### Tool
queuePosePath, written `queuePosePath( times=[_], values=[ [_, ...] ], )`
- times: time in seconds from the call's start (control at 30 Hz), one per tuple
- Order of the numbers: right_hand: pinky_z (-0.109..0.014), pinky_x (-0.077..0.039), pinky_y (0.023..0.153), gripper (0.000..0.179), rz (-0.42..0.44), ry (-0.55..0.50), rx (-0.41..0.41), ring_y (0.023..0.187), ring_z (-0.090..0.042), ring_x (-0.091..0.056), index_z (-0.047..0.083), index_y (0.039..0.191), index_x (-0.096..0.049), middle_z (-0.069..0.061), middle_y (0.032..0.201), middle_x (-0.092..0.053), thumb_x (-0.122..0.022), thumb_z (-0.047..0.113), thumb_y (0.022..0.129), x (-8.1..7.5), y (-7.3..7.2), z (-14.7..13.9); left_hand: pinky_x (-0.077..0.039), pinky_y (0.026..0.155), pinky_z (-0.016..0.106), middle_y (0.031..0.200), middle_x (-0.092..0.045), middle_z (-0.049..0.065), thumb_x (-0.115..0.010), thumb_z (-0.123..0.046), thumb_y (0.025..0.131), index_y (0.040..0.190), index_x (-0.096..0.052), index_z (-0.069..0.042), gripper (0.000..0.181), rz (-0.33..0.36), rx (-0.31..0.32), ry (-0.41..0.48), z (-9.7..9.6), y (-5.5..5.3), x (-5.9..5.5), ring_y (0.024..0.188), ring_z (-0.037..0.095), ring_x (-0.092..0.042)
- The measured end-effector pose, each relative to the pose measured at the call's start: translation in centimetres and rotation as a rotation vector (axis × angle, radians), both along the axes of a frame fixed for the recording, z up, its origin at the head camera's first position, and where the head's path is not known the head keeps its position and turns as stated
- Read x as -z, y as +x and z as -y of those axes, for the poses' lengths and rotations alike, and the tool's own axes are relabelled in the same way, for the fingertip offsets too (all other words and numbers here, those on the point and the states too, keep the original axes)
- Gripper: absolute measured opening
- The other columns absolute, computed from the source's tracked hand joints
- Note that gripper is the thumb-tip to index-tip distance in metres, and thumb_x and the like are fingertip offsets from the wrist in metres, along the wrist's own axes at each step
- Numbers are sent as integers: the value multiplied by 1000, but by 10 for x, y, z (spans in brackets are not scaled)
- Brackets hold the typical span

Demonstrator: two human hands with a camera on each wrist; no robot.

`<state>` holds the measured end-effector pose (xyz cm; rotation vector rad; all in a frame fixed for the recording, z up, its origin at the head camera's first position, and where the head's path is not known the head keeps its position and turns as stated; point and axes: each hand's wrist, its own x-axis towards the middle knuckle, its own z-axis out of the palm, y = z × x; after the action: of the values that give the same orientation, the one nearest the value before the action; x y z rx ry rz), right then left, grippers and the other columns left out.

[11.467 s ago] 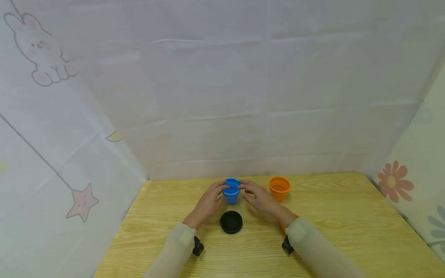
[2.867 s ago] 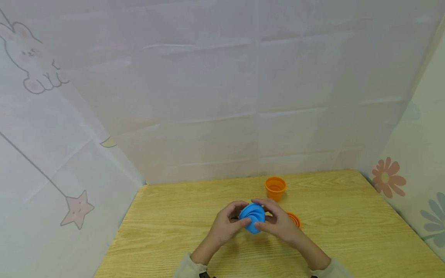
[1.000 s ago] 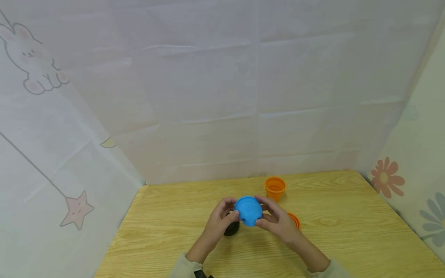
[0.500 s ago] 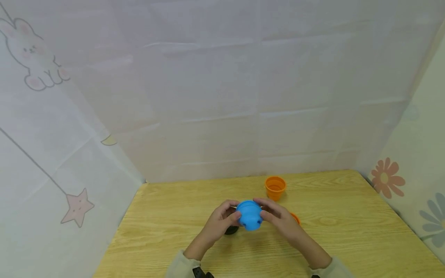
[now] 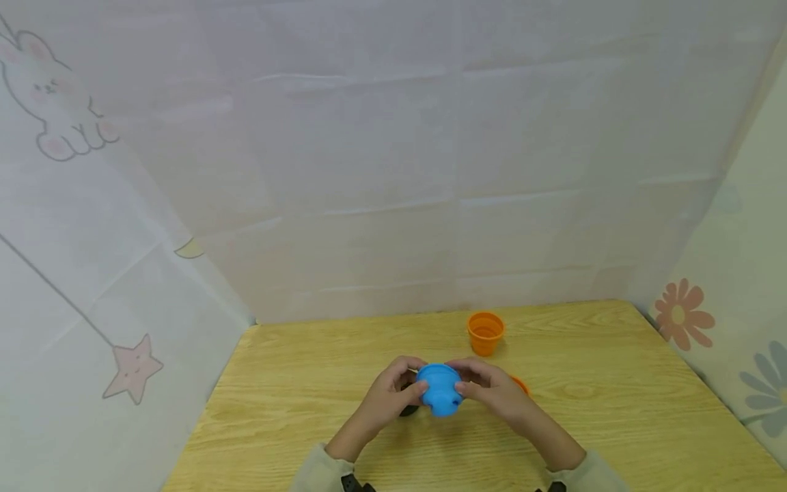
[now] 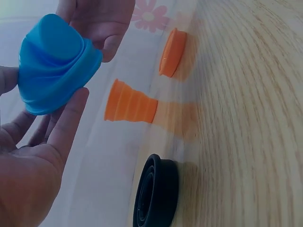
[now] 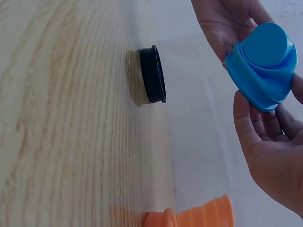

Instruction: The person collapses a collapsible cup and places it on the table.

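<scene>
Both hands hold a blue collapsible cup (image 5: 440,391) in the air over the table. Its ribbed wall is partly folded and skewed, as the left wrist view shows. My left hand (image 5: 389,395) grips its left side, thumb on the near face and fingers at the rim. From the other side my right hand (image 5: 496,391) grips it the same way. Close behind the left hand lies a black collapsed cup (image 5: 408,411), mostly covered in the head view but plain in the right wrist view.
An expanded orange cup (image 5: 486,335) stands upright farther back on the wooden table (image 5: 295,383). An orange collapsed cup (image 6: 173,53) lies flat behind the right hand. White printed cloth (image 5: 369,171) surrounds the table at the back and sides.
At first the blue cup stood at full height on the table between the hands. Since then it has been lifted nearer and its wall pushed in. Over the last second it has dropped slightly.
</scene>
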<state>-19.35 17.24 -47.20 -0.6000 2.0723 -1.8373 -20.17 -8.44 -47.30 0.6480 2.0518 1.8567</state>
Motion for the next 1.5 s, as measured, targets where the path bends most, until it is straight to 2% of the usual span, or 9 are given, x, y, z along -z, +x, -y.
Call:
queuePosePath(
  times=[0.1,0.17,0.27,0.5,0.73,1.0,1.2,1.33,1.5],
  values=[
    [-29,-54,93,45,1,17,16,119,-31,-57,1,141,-53,-19,131,-59,-60,24,104,0,1,1,-60,84,37,140,-46,21,-64,-19,102,124,-58,-2,28,-35,-26,-18,-3,0,2,105,23,-58],
    [-29,-54,92,43,-12,35,29,116,-31,-57,1,139,-55,-18,126,-60,-61,24,103,0,1,1,-61,83,40,143,-44,23,-65,-17,101,121,-59,-2,26,-45,-37,-20,-4,0,3,103,23,-58],
    [-28,-54,88,40,-47,76,53,108,-29,-57,2,135,-58,-15,118,-62,-63,25,102,1,1,3,-61,81,40,141,-45,22,-66,-18,100,119,-60,-2,25,-58,-55,-34,-6,1,4,98,20,-59],
    [-29,-57,81,32,-155,125,77,98,-21,-58,5,128,-62,-11,111,-65,-64,23,102,5,2,6,-55,74,24,135,-53,17,-68,-20,98,113,-63,-6,22,-144,-104,-121,-6,1,6,89,16,-59],
    [-33,-60,71,24,-248,139,119,88,-13,-60,4,122,-64,-8,102,-66,-63,17,102,13,0,12,-52,72,23,132,-57,14,-69,-15,96,107,-65,-6,15,-216,-136,-147,-8,-1,10,85,11,-57],
    [-31,-61,67,22,-263,153,206,85,-9,-65,8,118,-68,-4,98,-68,-62,23,103,16,2,14,-56,65,23,132,-58,13,-70,-16,97,108,-66,-6,15,-197,-135,-105,-9,-2,13,81,12,-60],
    [-31,-61,68,23,-306,119,204,86,-8,-65,6,120,-67,-6,100,-68,-60,21,104,18,3,13,-61,63,39,132,-58,18,-68,-13,98,109,-67,-5,14,-231,-141,-106,-12,0,7,78,11,-60],
    [-31,-61,69,25,-286,80,180,88,-9,-66,4,123,-65,-10,104,-68,-59,19,104,16,3,14,-60,62,46,129,-59,22,-65,-7,99,107,-66,0,11,-271,-158,-143,-14,3,0,75,13,-60],
    [-33,-62,72,32,-182,55,148,92,-14,-68,2,129,-61,-15,109,-67,-58,23,105,13,6,14,-56,63,25,126,-62,21,-63,-6,100,103,-67,-1,7,-355,-175,-184,-15,2,2,77,14,-60]
  ],
)
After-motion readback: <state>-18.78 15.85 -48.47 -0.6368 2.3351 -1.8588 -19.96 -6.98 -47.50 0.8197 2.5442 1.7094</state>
